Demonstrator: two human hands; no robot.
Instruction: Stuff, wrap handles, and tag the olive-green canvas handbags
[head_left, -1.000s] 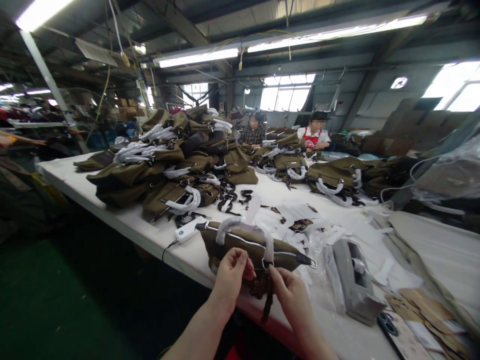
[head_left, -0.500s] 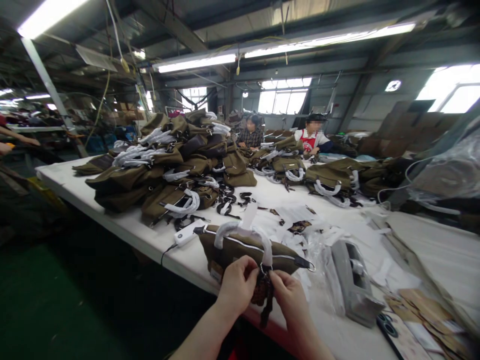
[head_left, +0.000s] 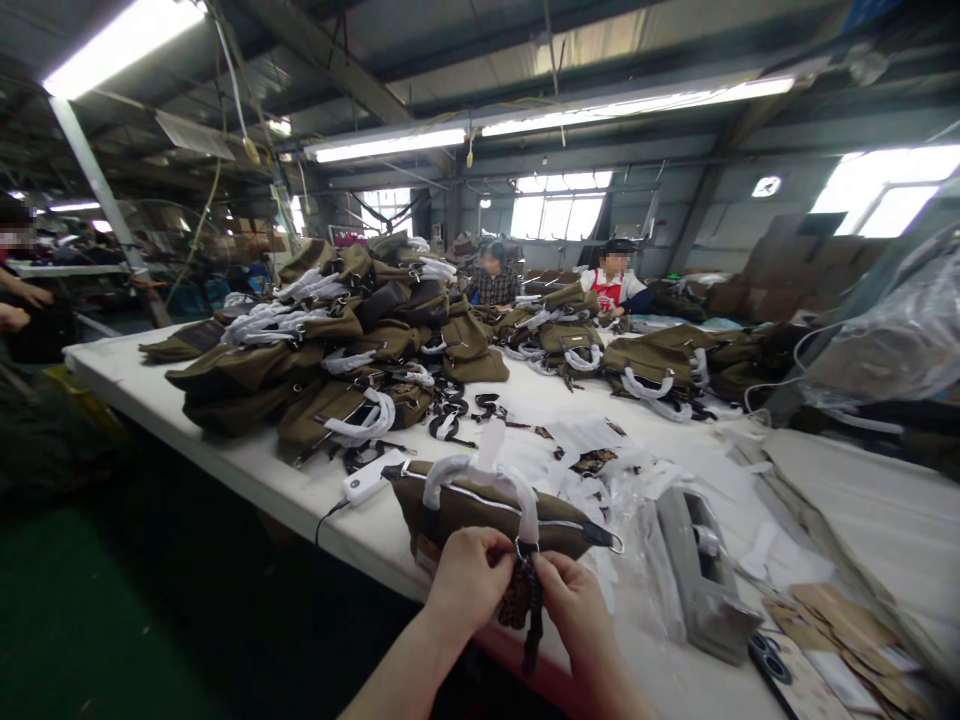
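An olive handbag (head_left: 480, 502) with a silver zip and wrapped white handles stands at the near table edge. A dark patterned scarf (head_left: 516, 597) hangs from the metal ring at the base of its near handle. My left hand (head_left: 469, 580) pinches the scarf just left of the ring, fingers closed. On the right of the ring, my right hand (head_left: 574, 600) has its thumb and fingertips closed on the scarf's other side. The fingertips partly hide the knotted top of the scarf.
A big pile of olive bags (head_left: 360, 330) covers the left of the white table (head_left: 225, 465). To the right are a grey tape dispenser (head_left: 705, 570), a phone (head_left: 795, 680) and brown tags (head_left: 847, 620). Two people (head_left: 611, 280) sit across the table.
Both hands have shifted slightly at the ring, still on the scarf. The whole view has moved a little. At the far left, a person's head has come into view.
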